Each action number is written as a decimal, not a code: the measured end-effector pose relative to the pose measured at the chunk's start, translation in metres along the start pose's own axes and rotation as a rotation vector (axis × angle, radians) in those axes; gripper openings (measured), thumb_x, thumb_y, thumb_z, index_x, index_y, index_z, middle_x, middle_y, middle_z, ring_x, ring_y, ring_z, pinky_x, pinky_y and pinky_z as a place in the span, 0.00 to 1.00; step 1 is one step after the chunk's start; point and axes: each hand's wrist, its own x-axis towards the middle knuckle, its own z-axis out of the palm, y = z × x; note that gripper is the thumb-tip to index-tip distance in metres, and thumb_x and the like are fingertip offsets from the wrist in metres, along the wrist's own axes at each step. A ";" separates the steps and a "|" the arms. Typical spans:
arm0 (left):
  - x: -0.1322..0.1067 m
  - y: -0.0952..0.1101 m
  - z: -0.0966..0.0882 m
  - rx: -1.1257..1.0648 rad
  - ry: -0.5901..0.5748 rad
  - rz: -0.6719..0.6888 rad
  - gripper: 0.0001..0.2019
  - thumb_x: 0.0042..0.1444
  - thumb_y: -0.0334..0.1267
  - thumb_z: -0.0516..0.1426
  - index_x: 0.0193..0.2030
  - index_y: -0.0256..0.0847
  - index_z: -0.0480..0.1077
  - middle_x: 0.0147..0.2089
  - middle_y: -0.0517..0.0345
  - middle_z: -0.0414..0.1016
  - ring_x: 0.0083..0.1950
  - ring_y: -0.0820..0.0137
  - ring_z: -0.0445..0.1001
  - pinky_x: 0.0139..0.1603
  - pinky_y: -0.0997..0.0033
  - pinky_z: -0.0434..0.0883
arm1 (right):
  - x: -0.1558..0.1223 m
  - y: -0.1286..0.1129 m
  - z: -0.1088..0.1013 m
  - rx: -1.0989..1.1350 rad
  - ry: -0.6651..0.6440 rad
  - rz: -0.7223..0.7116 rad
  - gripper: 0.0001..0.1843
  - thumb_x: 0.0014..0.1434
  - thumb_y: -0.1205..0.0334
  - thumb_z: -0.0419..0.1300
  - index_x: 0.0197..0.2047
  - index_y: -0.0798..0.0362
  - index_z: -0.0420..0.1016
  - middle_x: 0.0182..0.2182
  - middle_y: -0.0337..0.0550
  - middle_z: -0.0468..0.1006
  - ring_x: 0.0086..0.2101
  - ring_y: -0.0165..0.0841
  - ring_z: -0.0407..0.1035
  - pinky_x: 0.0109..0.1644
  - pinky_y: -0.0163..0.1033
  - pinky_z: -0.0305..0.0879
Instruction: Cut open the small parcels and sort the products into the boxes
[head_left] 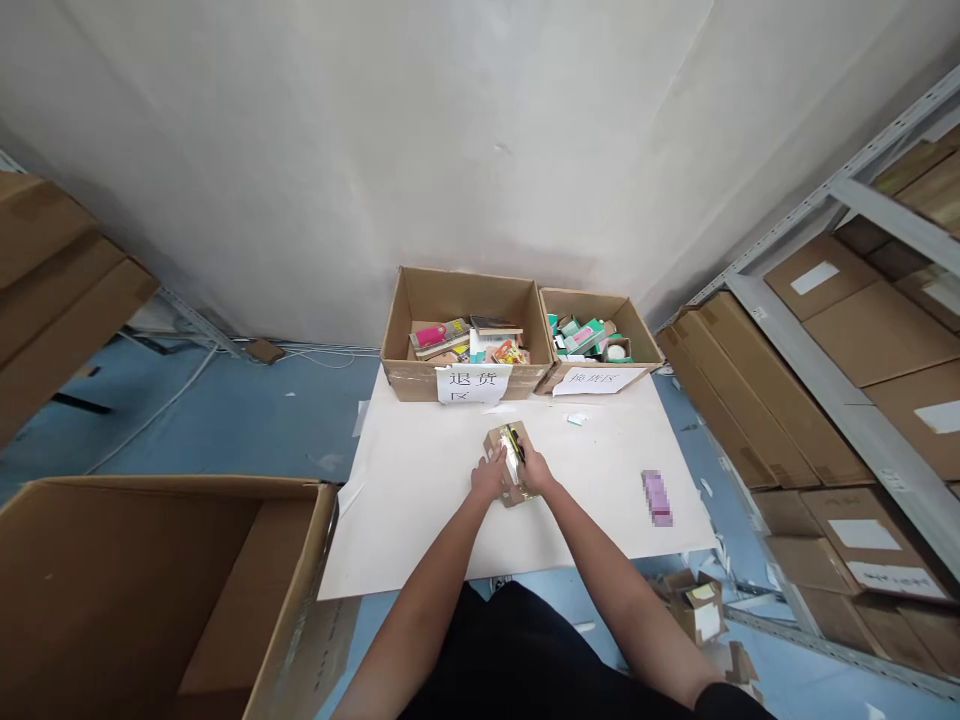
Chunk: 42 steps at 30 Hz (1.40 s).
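Observation:
A small brown cardboard box (516, 494) lies on the white tabletop, with shiny clear tape across its upper face. My left hand (490, 474) holds the box down at its left side, fingers on the top. In my right hand (533, 470) is a yellow and black box cutter (515, 440), held over the box's upper face. I cannot tell whether its blade touches the tape. Both hands hide parts of the box.
Behind the hands stand a large open carton (409, 380) of mixed packets and a smaller carton (645, 352) of green-and-white boxes. A blurred purple item (658, 498) lies right. A big open carton (300, 560) flanks the table; shelving (870, 375) stands right.

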 end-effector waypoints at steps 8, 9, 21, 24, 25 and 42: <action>-0.004 0.000 -0.002 0.016 0.001 0.013 0.56 0.41 0.46 0.71 0.78 0.60 0.53 0.83 0.64 0.41 0.75 0.38 0.56 0.68 0.44 0.64 | -0.013 -0.010 -0.010 -0.098 -0.059 0.030 0.42 0.55 0.67 0.67 0.72 0.48 0.61 0.55 0.49 0.81 0.51 0.44 0.77 0.52 0.40 0.69; -0.005 -0.001 -0.003 0.004 0.011 0.018 0.55 0.41 0.47 0.71 0.78 0.60 0.54 0.83 0.64 0.41 0.75 0.38 0.56 0.68 0.45 0.65 | -0.015 -0.014 -0.010 -0.125 -0.063 0.047 0.45 0.52 0.65 0.70 0.72 0.48 0.61 0.55 0.50 0.81 0.51 0.46 0.77 0.51 0.41 0.70; -0.008 0.003 -0.012 0.317 -0.069 0.009 0.53 0.54 0.56 0.63 0.81 0.62 0.37 0.84 0.67 0.32 0.78 0.39 0.49 0.66 0.44 0.66 | -0.119 -0.010 -0.016 -0.323 -0.321 0.215 0.48 0.55 0.73 0.63 0.77 0.49 0.53 0.47 0.56 0.82 0.48 0.49 0.79 0.43 0.41 0.71; -0.008 0.007 -0.014 0.380 -0.083 0.000 0.54 0.55 0.58 0.62 0.81 0.63 0.34 0.84 0.70 0.29 0.77 0.40 0.50 0.66 0.45 0.67 | -0.125 -0.016 -0.029 -0.234 -0.401 0.284 0.49 0.55 0.73 0.63 0.77 0.48 0.51 0.48 0.56 0.80 0.42 0.47 0.80 0.35 0.39 0.73; -0.008 0.008 -0.014 0.392 -0.084 -0.002 0.54 0.55 0.59 0.62 0.81 0.63 0.34 0.84 0.70 0.29 0.77 0.40 0.50 0.65 0.45 0.67 | -0.123 -0.018 -0.036 -0.179 -0.425 0.315 0.49 0.56 0.72 0.63 0.76 0.46 0.51 0.49 0.56 0.79 0.39 0.46 0.80 0.31 0.38 0.74; -0.015 0.014 -0.005 0.581 -0.013 0.042 0.48 0.58 0.62 0.59 0.81 0.62 0.42 0.84 0.64 0.35 0.66 0.44 0.64 0.59 0.48 0.70 | -0.129 -0.005 -0.056 0.018 -0.312 0.375 0.30 0.60 0.71 0.61 0.64 0.46 0.66 0.45 0.53 0.79 0.24 0.37 0.76 0.22 0.36 0.68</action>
